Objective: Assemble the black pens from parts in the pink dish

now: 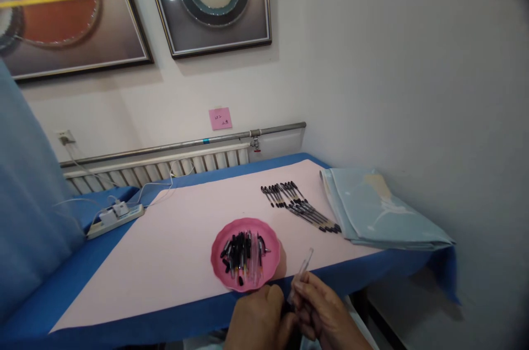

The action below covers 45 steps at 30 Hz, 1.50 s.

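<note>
My right hand (324, 306) pinches a clear pen barrel (305, 264), tilted up over the table's front edge. Close beside it, my left hand (258, 317) is closed with its fingers curled; whatever it may hold is hidden. Just beyond the left hand, a pink scalloped plate (215, 270) carries loose pen parts (239, 251): black caps, clear barrels and thin refills, piled together. Farther back to the right lie several black pens (283, 194) side by side in a row, and a second slanted group of pens (312, 215) lies in front of them.
Pale pink paper (165, 245) covers much of the blue-clothed table (182, 319). A folded light-blue cloth (380, 209) lies at the right edge. To the left is a power strip (118, 220) with plugs and white cables. A radiator (206, 161) runs along the wall behind.
</note>
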### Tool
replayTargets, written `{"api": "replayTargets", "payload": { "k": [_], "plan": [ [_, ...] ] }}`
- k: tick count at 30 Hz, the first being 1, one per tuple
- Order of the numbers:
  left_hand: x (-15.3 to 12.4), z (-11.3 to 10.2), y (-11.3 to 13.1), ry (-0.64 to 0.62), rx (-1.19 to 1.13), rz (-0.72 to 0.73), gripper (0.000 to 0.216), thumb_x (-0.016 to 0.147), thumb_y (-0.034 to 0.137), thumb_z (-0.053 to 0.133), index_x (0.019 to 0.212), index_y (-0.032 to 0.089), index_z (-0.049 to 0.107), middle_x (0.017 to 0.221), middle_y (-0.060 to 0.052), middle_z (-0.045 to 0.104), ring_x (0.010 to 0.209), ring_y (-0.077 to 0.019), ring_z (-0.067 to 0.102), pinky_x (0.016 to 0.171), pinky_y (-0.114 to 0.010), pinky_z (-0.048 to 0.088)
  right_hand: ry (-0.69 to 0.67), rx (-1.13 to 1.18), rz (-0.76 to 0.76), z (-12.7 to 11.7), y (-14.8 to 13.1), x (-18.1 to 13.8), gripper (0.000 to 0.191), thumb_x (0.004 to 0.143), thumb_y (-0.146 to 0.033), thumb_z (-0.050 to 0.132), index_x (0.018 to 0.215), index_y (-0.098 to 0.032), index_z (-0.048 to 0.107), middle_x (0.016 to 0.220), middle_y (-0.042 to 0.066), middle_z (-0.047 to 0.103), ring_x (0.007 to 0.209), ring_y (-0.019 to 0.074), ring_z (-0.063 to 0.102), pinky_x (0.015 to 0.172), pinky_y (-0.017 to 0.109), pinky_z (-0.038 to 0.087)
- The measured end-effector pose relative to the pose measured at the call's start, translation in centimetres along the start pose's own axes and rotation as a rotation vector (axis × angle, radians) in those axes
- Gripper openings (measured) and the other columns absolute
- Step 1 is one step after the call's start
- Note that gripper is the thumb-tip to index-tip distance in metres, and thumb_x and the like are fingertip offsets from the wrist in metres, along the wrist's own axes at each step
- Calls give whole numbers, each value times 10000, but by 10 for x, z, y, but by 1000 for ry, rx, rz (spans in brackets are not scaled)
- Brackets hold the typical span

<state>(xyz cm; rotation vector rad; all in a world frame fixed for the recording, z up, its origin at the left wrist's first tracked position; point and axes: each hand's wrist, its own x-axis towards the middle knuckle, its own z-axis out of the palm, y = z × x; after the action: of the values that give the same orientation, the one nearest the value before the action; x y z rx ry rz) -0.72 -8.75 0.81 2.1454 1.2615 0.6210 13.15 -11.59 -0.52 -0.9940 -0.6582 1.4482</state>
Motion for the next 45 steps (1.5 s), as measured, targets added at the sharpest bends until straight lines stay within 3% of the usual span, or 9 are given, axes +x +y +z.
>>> {"api": "replayTargets", "payload": {
  "k": [6, 12, 14, 19, 25, 33, 38, 41, 45],
  "plan": [
    [-3, 2, -1, -71, 3, -32, 131, 792, 304, 544, 707, 214, 588, 719, -92, 637, 645, -236, 565, 565, -304, 251, -23, -25, -36, -1, 0, -3, 334, 658, -439, 738, 633, -183, 524, 502, -82, 476, 392, 36, 311, 361, 157, 199],
    [-4, -4, 7, -384, -599, -164, 472, 853, 589, 320, 657, 203, 506, 542, -6, 524, 444, -122, 426, 460, -245, 279, -39, 2, -61, 1, -6, -9, 315, 700, -451, 690, 675, -194, 509, 530, -82, 455, 438, 50, 339, 408, 161, 228],
    [-4, -2, 8, -309, -546, -162, 467, 845, 596, 347, 675, 196, 518, 559, -9, 529, 468, -124, 434, 472, -246, 285, -29, -5, -71, 1, -5, -8, 322, 708, -456, 687, 675, -192, 505, 522, -87, 444, 428, 45, 326, 400, 159, 217],
    [-5, 1, 8, -38, -280, -73, 215, 754, 333, 597, 647, 208, 459, 595, 20, 498, 564, -125, 415, 535, -251, 264, -21, -32, -79, 0, -3, -5, 315, 724, -448, 684, 664, -179, 530, 545, -69, 491, 434, 46, 350, 390, 155, 245],
    [-4, 2, 8, -325, -595, -180, 420, 845, 551, 362, 652, 202, 490, 531, 9, 487, 464, -119, 398, 477, -250, 271, -51, -21, -50, 0, -4, -7, 319, 703, -461, 671, 668, -191, 506, 517, -83, 455, 407, 43, 332, 370, 158, 211],
    [-3, 2, 5, -127, -377, -113, 294, 776, 433, 567, 629, 207, 448, 559, 33, 493, 535, -116, 416, 520, -247, 257, -56, -76, -43, -3, 2, 2, 328, 679, -462, 678, 615, -190, 507, 476, -83, 446, 377, 40, 295, 352, 166, 211],
    [-5, -5, 0, -437, -869, -218, 497, 706, 681, 534, 651, 189, 482, 484, 69, 420, 400, -60, 282, 432, -224, 190, -101, -115, -24, 3, -2, -1, 329, 663, -487, 641, 643, -207, 468, 503, -82, 443, 384, 44, 292, 356, 167, 186],
    [-7, -9, -2, -523, -1133, -262, 503, 678, 662, 591, 662, 164, 520, 480, 73, 393, 395, -44, 272, 422, -209, 162, -115, -160, -46, 7, -8, 1, 325, 699, -510, 588, 705, -219, 445, 543, -86, 413, 428, 57, 303, 383, 169, 196],
    [-2, -17, -6, -351, -1007, -380, 447, 704, 648, 536, 698, 205, 474, 490, 89, 378, 358, -54, 264, 393, -211, 172, -103, -349, -122, 10, -14, 17, 336, 795, -509, 536, 668, -220, 418, 528, -94, 394, 413, 59, 299, 382, 184, 214]
  ]
}}
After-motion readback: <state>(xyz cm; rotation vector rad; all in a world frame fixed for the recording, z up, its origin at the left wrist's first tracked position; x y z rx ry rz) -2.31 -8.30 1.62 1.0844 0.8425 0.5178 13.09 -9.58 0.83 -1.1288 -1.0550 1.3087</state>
